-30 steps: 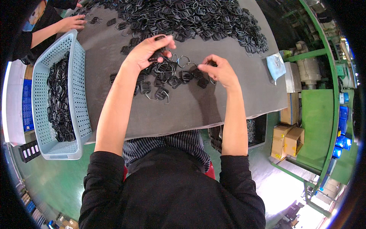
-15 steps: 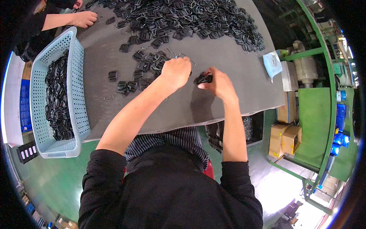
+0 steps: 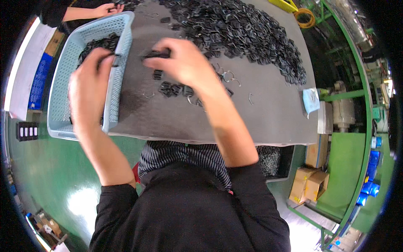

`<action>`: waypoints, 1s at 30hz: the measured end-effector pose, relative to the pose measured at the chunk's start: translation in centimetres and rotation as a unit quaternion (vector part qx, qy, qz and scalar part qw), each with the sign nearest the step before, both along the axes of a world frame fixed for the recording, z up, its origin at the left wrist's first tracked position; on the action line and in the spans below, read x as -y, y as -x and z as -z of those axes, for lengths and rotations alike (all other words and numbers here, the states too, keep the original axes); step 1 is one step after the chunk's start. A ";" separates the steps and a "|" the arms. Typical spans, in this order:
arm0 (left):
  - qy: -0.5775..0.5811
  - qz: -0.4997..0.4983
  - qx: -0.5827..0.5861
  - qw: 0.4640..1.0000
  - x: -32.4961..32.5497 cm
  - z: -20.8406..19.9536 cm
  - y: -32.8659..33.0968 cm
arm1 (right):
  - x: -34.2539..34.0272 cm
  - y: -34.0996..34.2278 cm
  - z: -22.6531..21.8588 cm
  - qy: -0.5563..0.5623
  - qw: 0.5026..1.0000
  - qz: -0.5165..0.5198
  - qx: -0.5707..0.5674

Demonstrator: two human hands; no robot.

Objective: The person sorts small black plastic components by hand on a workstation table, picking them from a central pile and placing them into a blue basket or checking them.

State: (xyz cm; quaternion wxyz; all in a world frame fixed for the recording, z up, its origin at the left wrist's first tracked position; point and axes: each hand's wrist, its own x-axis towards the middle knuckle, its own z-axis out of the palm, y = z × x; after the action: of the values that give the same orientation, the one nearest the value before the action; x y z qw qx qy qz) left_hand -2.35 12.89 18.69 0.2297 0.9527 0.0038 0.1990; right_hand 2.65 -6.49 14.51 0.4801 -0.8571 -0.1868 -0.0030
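My left hand is over the light-blue perforated basket, slightly blurred, its fingers closed around a dark piece that looks like a black plastic buckle, mostly hidden. Inside the basket lie many black buckles. My right hand reaches across to the left above the table, gripping a small bunch of black buckles between thumb and fingers. Under and beside that arm, several loose black buckles and silver wire hooks are scattered on the grey tabletop.
A large heap of black buckles covers the table's far side. Beyond the basket, a co-worker's hand shows at the far left. A light-blue cloth or pouch hangs at the right edge. Below, a black crate holds small metal parts.
Both hands have swung left, the left from the loose buckles to the basket, the right carrying its buckles across the table. My view has shifted, and the co-worker's hand has turned palm-up.
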 end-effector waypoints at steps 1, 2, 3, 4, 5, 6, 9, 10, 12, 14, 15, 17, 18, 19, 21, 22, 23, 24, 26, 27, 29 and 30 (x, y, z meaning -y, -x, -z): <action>-0.024 -0.046 -0.013 0.999 -2.6 -0.8 0.6 | -3.6 -0.7 -1.1 -0.011 0.999 -0.028 0.011; -0.052 -0.105 -0.028 0.993 -5.1 -1.9 1.7 | -7.5 -1.2 -2.0 -0.027 0.997 -0.068 0.020; -0.071 -0.136 -0.022 0.988 -6.4 -2.0 2.3 | -10.4 -1.3 -2.5 -0.045 0.995 -0.076 0.044; -0.089 -0.159 -0.017 0.983 -7.5 -2.1 2.6 | -11.9 -1.4 -2.9 -0.059 0.993 -0.077 0.068; -0.146 -0.177 0.023 0.973 -8.4 -1.6 2.7 | -12.0 -1.8 -2.8 -0.066 0.989 -0.032 0.132; -0.125 -0.180 0.060 0.974 -8.7 -1.7 2.9 | -12.5 -2.2 -2.1 -0.077 0.979 0.004 0.191; -0.003 -0.130 0.168 0.977 -4.7 -0.7 1.6 | -8.0 -6.0 1.9 -0.097 0.983 0.054 0.146; 0.099 -0.089 0.141 0.981 -1.3 -0.3 0.9 | -4.0 -6.5 2.7 -0.044 0.986 0.112 0.115; 0.135 0.056 0.095 0.985 2.7 1.8 -1.2 | 3.2 -8.6 6.8 0.142 0.957 0.231 0.100; 0.122 0.120 0.015 0.985 5.9 6.5 -6.0 | 8.8 -8.5 8.7 0.200 0.934 0.294 -0.015; 0.090 0.108 -0.026 0.990 6.7 8.2 -8.2 | 9.3 -8.3 9.3 0.209 0.928 0.308 -0.013; 0.059 0.109 -0.039 0.992 8.4 13.5 -13.0 | 9.6 -9.0 10.7 0.256 0.929 0.269 0.000; 0.052 0.125 -0.016 0.991 9.5 16.2 -14.7 | 9.8 -9.2 11.8 0.264 0.930 0.254 0.008; 0.020 0.131 -0.021 0.991 10.7 17.0 -15.2 | 9.5 -8.9 11.7 0.271 0.930 0.247 -0.010; -0.042 0.172 -0.015 0.984 11.7 18.0 -15.7 | 9.9 -8.7 12.1 0.268 0.942 0.200 -0.012; -0.044 0.194 -0.017 0.980 11.7 18.2 -15.8 | 10.1 -8.4 12.1 0.271 0.948 0.163 -0.030; -0.047 0.215 -0.020 0.975 11.4 18.5 -15.9 | 10.5 -7.9 11.9 0.290 0.943 0.160 0.013; -0.050 0.241 -0.025 0.969 11.2 18.9 -16.0 | 11.6 -7.7 12.8 0.220 0.959 0.180 0.014; 0.046 0.244 -0.005 0.969 9.7 18.8 -15.8 | 14.6 -7.1 14.2 0.079 0.974 0.210 0.018; 0.121 0.232 -0.014 0.965 9.0 18.8 -15.8 | 16.0 -6.5 13.4 -0.046 0.971 0.203 -0.117; 0.423 0.170 -0.143 0.878 8.2 18.3 -15.9 | 17.3 -5.5 12.8 -0.310 0.904 0.184 -0.230; 0.582 0.158 -0.173 0.779 8.4 17.3 -15.7 | 17.5 -4.8 12.0 -0.386 0.867 0.177 -0.260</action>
State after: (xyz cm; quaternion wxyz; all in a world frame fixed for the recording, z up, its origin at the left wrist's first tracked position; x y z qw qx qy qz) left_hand 13.32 4.49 1.38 0.7639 0.6435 0.0077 -0.0481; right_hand 7.49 -24.03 2.49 0.7950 -0.5919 0.1161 0.0636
